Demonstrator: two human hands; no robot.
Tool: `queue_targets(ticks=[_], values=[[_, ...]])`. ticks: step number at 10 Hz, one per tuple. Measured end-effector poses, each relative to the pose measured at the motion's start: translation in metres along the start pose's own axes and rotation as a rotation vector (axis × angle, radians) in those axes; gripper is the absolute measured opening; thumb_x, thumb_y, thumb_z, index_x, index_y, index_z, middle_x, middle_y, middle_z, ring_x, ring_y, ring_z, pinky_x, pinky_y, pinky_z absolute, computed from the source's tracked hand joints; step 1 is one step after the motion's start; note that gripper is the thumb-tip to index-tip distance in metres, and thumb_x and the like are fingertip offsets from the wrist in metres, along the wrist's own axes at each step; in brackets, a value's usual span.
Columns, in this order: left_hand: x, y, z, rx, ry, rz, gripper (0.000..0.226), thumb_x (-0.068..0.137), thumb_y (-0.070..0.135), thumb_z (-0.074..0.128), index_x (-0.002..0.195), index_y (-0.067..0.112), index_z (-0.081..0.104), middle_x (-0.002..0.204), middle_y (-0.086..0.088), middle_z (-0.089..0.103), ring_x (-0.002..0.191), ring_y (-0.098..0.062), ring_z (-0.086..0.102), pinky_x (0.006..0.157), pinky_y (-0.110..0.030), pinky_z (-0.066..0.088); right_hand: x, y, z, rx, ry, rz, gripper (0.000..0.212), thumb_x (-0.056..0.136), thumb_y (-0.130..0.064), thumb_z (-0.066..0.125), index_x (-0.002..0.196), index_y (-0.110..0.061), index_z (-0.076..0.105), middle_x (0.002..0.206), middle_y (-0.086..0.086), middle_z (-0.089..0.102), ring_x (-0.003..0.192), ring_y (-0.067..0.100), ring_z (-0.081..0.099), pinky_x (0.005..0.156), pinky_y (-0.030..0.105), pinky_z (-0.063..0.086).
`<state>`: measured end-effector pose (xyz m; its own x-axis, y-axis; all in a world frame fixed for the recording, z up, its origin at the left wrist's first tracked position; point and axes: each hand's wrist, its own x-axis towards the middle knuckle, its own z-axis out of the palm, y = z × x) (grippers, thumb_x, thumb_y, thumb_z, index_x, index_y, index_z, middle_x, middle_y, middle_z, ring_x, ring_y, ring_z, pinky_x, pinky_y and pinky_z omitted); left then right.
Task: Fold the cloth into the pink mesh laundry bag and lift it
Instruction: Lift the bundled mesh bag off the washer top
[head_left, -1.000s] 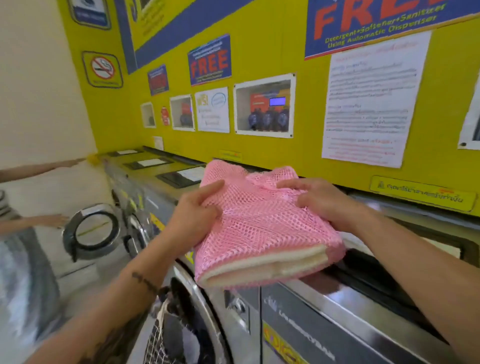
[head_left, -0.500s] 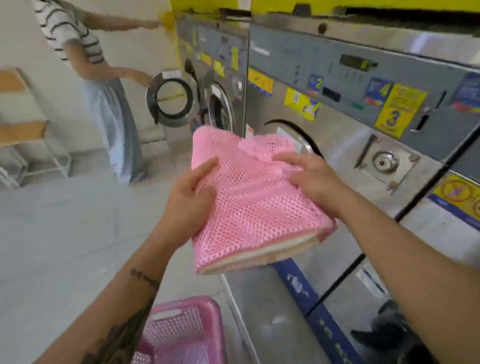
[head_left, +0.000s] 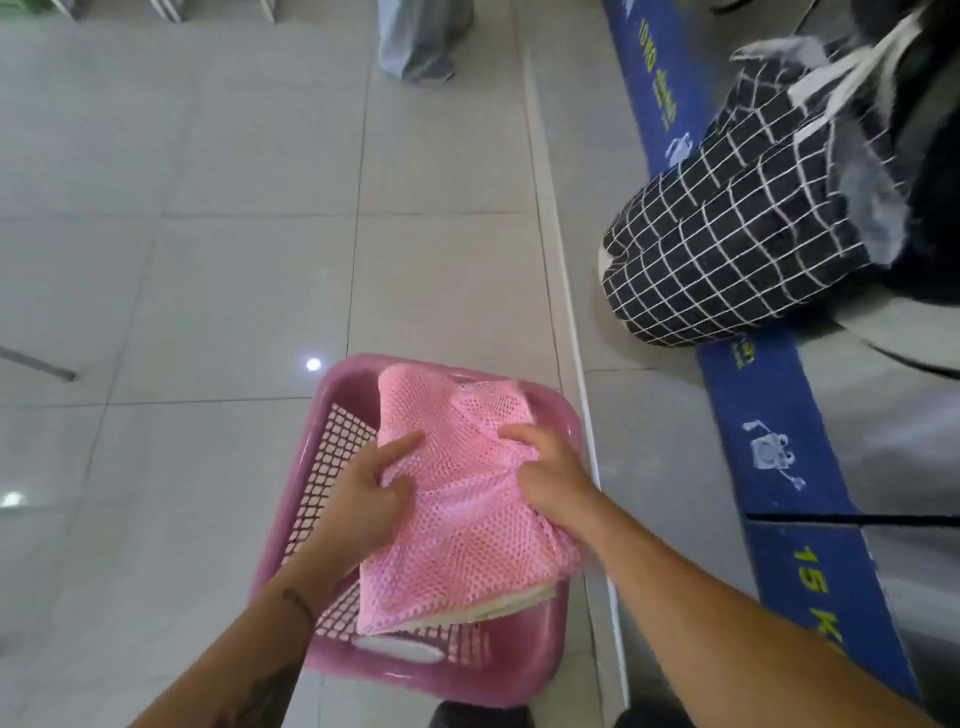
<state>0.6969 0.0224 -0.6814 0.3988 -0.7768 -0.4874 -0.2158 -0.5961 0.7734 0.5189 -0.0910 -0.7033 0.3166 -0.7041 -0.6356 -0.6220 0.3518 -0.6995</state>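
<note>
Fingers of both hands, left (head_left: 358, 499) and right (head_left: 550, 475), grip the pink mesh laundry bag (head_left: 462, 504) above the pink basket (head_left: 558, 415), open tiled floor (head_left: 182, 260) leftward.

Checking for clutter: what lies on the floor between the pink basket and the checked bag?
Head view: bare tile and a pale floor strip separate pink basket from checked bag.

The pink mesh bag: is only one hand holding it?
No, both hands grip the pink mesh bag, the left hand on one side and the right hand on the other, above the pink basket.
</note>
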Motion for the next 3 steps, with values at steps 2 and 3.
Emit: queue_targets(ticks=[2, 3], values=[[0.047, -0.101, 0.029, 0.027, -0.019, -0.091, 0.048, 0.091, 0.001, 0.054, 0.132, 0.027, 0.059, 0.145, 0.002, 0.046, 0.071, 0.005, 0.05, 0.049, 0.001, 0.041, 0.062, 0.064, 0.063, -0.196, -0.115, -0.031, 0.071, 0.079, 0.019, 0.042, 0.139, -0.018, 0.054, 0.158, 0.009, 0.027, 0.102, 0.014, 0.058, 0.053, 0.014, 0.049], [0.064, -0.125, 0.036, 0.06, -0.03, -0.11, 0.047, 0.091, 0.004, 0.055, 0.131, 0.027, 0.059, 0.149, -0.002, 0.044, 0.092, -0.002, 0.057, 0.053, -0.001, 0.045, 0.085, 0.079, 0.075, -0.263, -0.161, -0.003, 0.074, 0.079, 0.015, 0.043, 0.141, -0.024, 0.051, 0.161, 0.008, 0.017, 0.117, 0.024, 0.055, 0.051, 0.016, 0.047]])
